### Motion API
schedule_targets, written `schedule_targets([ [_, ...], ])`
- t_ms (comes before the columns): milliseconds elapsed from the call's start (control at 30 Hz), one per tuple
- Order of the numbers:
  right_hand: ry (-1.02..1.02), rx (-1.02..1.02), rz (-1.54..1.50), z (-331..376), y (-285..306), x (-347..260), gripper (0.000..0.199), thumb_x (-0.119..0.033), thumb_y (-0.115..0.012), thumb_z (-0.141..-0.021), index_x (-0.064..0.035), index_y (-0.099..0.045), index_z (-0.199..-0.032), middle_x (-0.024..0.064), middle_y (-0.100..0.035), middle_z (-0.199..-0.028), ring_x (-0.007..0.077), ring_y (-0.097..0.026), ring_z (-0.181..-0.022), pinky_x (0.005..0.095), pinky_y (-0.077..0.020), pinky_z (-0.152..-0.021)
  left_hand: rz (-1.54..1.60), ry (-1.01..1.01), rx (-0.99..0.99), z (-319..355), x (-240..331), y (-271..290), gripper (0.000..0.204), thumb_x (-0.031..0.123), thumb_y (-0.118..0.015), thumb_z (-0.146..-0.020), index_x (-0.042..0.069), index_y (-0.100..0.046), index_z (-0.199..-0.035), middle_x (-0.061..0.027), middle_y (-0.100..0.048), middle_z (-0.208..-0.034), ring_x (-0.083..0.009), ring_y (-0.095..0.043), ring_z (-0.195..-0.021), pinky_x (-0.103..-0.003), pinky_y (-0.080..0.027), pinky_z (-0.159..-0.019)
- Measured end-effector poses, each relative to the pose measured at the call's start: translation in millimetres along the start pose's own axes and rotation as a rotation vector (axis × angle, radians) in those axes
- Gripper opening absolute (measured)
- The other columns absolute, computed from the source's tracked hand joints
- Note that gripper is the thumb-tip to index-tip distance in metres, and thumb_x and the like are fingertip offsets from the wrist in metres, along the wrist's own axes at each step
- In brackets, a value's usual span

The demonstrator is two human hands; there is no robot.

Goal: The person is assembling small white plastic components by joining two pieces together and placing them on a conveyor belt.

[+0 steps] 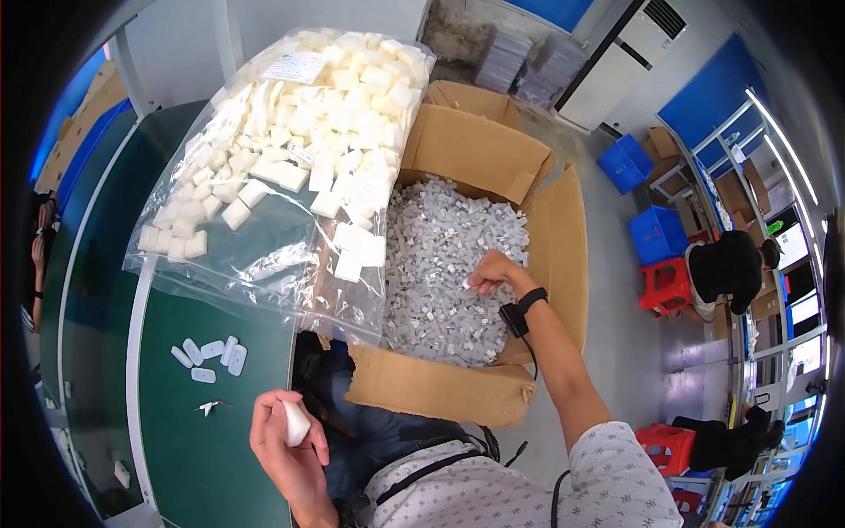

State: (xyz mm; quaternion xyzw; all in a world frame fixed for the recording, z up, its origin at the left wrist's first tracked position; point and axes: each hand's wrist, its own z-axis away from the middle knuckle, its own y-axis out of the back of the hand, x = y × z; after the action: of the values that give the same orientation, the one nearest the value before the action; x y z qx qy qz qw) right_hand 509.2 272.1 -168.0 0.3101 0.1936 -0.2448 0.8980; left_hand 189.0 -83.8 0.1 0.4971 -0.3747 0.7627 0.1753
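Observation:
My left hand (283,444) is closed around a smooth white block (297,424) near the front edge of the green table (220,466). Over to the right, my right hand (493,273) reaches into an open cardboard box (440,383). Its fingers are pinched just above a heap of small grey-white plastic pieces (440,326); a pale speck shows at the fingertips, too small to name. Behind my hands, a large clear plastic bag (264,273) of cream-white blocks (352,106) lies across the table and overlaps the box's left side.
Several pale oval pieces (203,375) and a small white part with thin leads (209,407) lie on the table. Blue crates (658,235) and a red stool (665,286) stand on the floor at right, where two people (726,268) work at a bench.

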Motion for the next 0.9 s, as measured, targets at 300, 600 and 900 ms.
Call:
schedule_targets([
  [300, 0.657, -0.261, -0.464, 160.3, -1.9, -92.8, 0.017, -0.013, -0.077, -0.088, 0.0023, -0.074, -0.095, 0.0106, -0.075, -0.086, 0.0094, -0.061, -0.053, 0.0218, -0.0500, -0.054, -0.173, -0.025, -0.215, 7.2, -5.8, -1.4, 0.013, -0.003, -0.070, -0.088, -0.004, -0.062, -0.078, -0.0132, -0.063, -0.081, -0.0130, -0.060, -0.048, -0.021, -0.037, -0.035],
  [600, 0.821, -0.101, -0.320, 272.4, -90.2, -143.0, 0.011, -0.010, -0.078, -0.088, -0.0014, -0.077, -0.095, 0.0032, -0.073, -0.075, 0.0061, -0.063, -0.054, 0.0192, -0.0444, -0.052, -0.690, -0.550, -0.244, 11.7, 4.0, -43.5, 0.049, -0.002, -0.083, -0.070, -0.003, -0.070, -0.118, -0.0168, -0.070, -0.104, -0.0106, -0.060, -0.060, -0.022, -0.046, -0.051],
  [900, 0.892, -0.167, -0.362, 261.0, -119.5, -151.6, 0.027, -0.007, -0.080, -0.085, -0.0014, -0.072, -0.111, 0.0050, -0.074, -0.083, 0.0059, -0.065, -0.060, 0.0192, -0.0477, -0.058, -0.415, -0.261, -0.176, 11.6, -2.2, -28.9, 0.020, -0.001, -0.074, -0.086, -0.007, -0.070, -0.105, -0.0154, -0.070, -0.095, -0.0121, -0.059, -0.052, -0.021, -0.043, -0.045],
])
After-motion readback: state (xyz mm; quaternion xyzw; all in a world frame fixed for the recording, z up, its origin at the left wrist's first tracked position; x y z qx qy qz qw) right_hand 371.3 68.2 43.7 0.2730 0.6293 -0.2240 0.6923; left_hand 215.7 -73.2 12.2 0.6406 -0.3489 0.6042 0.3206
